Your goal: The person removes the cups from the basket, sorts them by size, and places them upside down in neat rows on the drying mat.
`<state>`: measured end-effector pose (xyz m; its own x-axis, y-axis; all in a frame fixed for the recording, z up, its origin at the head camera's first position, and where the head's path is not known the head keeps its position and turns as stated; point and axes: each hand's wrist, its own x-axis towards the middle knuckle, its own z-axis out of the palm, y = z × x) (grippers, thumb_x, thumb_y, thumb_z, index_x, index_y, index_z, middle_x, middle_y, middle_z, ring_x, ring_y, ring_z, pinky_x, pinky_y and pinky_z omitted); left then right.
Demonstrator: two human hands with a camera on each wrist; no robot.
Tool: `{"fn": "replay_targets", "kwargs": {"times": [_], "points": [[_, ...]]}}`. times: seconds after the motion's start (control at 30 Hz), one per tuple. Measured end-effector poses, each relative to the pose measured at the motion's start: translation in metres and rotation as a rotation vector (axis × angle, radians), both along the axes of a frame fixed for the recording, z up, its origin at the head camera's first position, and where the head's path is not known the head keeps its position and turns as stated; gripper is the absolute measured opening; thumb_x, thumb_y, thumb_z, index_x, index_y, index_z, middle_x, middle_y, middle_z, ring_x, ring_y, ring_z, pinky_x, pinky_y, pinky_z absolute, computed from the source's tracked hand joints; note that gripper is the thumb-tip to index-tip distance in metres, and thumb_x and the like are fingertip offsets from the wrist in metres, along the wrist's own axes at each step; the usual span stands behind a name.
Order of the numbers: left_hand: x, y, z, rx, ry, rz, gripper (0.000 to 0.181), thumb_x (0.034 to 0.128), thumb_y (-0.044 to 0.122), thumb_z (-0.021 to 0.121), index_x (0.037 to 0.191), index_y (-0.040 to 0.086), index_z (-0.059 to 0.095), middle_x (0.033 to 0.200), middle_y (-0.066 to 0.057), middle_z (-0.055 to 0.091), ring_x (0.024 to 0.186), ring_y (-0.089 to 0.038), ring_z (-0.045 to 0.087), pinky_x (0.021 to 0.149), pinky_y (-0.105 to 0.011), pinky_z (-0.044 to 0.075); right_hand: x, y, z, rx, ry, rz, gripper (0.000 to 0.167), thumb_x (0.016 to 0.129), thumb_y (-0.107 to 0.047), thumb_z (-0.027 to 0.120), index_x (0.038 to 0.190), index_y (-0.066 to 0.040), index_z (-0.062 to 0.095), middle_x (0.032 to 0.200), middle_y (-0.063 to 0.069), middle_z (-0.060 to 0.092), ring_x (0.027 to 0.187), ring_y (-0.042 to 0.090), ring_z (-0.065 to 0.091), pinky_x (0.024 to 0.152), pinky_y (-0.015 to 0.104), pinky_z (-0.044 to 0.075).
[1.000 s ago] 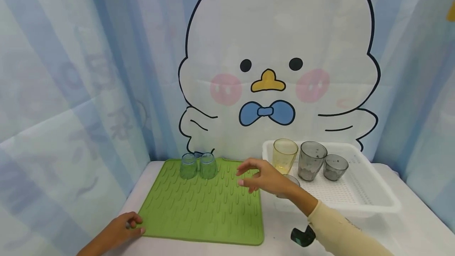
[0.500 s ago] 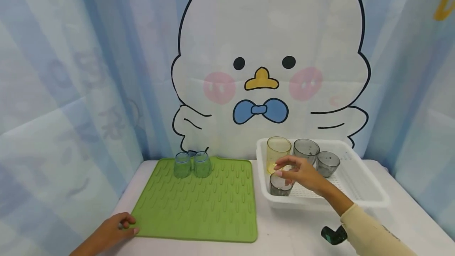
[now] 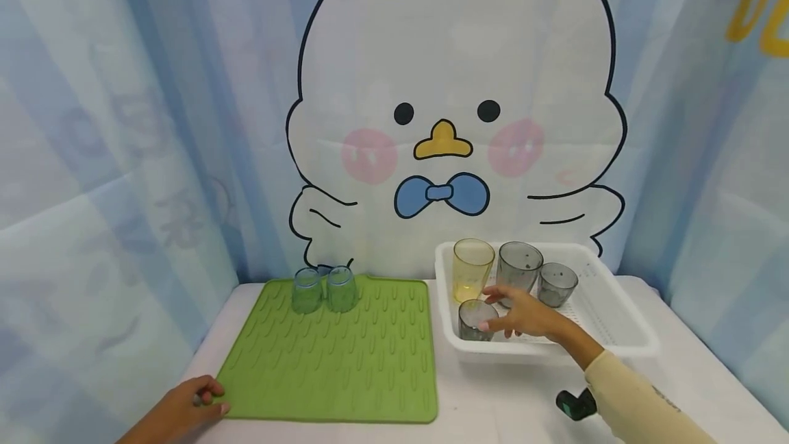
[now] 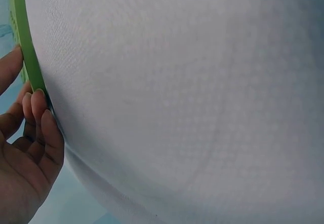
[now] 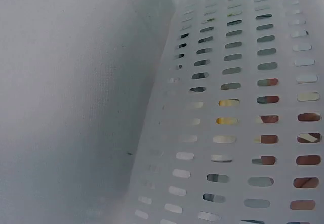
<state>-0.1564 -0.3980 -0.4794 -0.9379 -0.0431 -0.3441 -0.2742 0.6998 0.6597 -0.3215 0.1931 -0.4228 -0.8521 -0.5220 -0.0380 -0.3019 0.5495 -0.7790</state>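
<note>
My left hand (image 3: pixel 188 403) pinches the near left corner of the green drying mat (image 3: pixel 333 362); in the left wrist view, the thumb and fingertips of that hand (image 4: pixel 28 148) meet the mat's edge (image 4: pixel 31 62). My right hand (image 3: pixel 527 314) reaches into the white basket (image 3: pixel 622 341), thumb and index finger spread beside a small grey glass (image 3: pixel 473 314). The thumb overlaps this glass, which stands on the basket floor. In the right wrist view, the perforated basket wall (image 5: pixel 238 72) mostly hides that hand. Two blue-green glasses (image 3: pixel 307 293) stand side by side at the mat's far edge.
Also in the basket are a yellow glass (image 3: pixel 473 262), a tall grey glass (image 3: pixel 520 262) and another small grey glass (image 3: pixel 557 286). A black object (image 3: pixel 574 404) shows beside the right sleeve (image 3: pixel 635 396). A printed curtain (image 3: pixel 456 40) closes off the back.
My right hand has moved from above the mat to the basket, then lower, beside the near small grey glass. The left hand stays at the mat corner. The head view has turned slightly right.
</note>
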Motion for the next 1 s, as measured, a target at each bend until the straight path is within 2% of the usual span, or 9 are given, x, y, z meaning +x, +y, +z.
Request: {"fn": "replay_targets", "kwargs": {"times": [0.1,0.3,0.53,0.73,0.8,0.87,1.0], "points": [[-0.001,-0.001,-0.001,0.018,0.02,-0.033,0.034,0.0943,0.029,0.071,0.104,-0.001,0.059,0.091,-0.006,0.049,0.084,-0.022,0.045,0.074,-0.039,0.039,0.0,0.0,-0.001,0.061,-0.039,0.023,0.085,0.081,-0.03,0.085,0.146,0.003,0.042,0.138,0.029,0.05,0.071,0.021,0.065,0.059,0.036,0.052],[0.0,0.0,-0.001,-0.001,0.022,-0.014,0.034,0.093,0.029,0.072,0.103,0.0,0.06,0.09,-0.005,0.049,0.083,-0.022,0.045,0.073,-0.038,0.039,-0.003,-0.002,-0.002,0.134,-0.029,0.077,0.081,0.081,-0.024,0.085,0.145,0.005,0.044,0.136,0.028,0.053,0.089,0.02,0.061,0.063,0.036,0.054],[-0.001,0.002,0.0,-0.082,0.051,-0.028,0.032,0.0918,0.028,0.074,0.102,0.0,0.062,0.089,-0.005,0.052,0.082,-0.021,0.047,0.073,-0.039,0.041,-0.003,-0.003,-0.003,0.122,-0.072,0.058,0.08,0.082,-0.026,0.084,0.145,0.002,0.045,0.139,0.029,0.051,0.075,0.021,0.067,0.064,0.039,0.055],[-0.004,0.005,0.0,-0.136,0.106,-0.05,0.028,0.0894,0.024,0.076,0.098,0.0,0.063,0.086,-0.003,0.055,0.079,-0.019,0.048,0.071,-0.036,0.043,-0.005,0.0,-0.005,0.098,-0.033,0.049,0.08,0.082,-0.027,0.084,0.144,0.004,0.045,0.142,0.029,0.05,0.073,0.021,0.067,0.066,0.038,0.055],[-0.003,0.006,0.0,-0.15,0.145,-0.062,0.027,0.0881,0.022,0.076,0.097,0.001,0.063,0.085,-0.002,0.056,0.079,-0.018,0.048,0.07,-0.032,0.043,-0.005,0.002,-0.003,0.075,-0.031,0.035,0.081,0.081,-0.027,0.085,0.144,0.005,0.044,0.143,0.029,0.05,0.073,0.021,0.067,0.066,0.038,0.055],[-0.003,0.006,0.001,-0.152,0.156,-0.069,0.026,0.0882,0.021,0.076,0.097,0.001,0.063,0.085,-0.002,0.056,0.079,-0.018,0.049,0.069,-0.031,0.043,-0.005,0.003,-0.001,0.04,-0.031,0.023,0.082,0.081,-0.026,0.085,0.143,0.007,0.043,0.143,0.029,0.049,0.072,0.022,0.066,0.066,0.038,0.056],[-0.002,0.007,0.002,-0.152,0.15,-0.064,0.027,0.0888,0.023,0.076,0.097,0.001,0.063,0.085,-0.002,0.056,0.079,-0.017,0.049,0.068,-0.031,0.043,-0.002,0.007,0.008,-0.026,-0.018,-0.003,0.084,0.081,-0.024,0.085,0.145,0.007,0.04,0.143,0.03,0.048,0.073,0.024,0.065,0.065,0.039,0.057]]}}
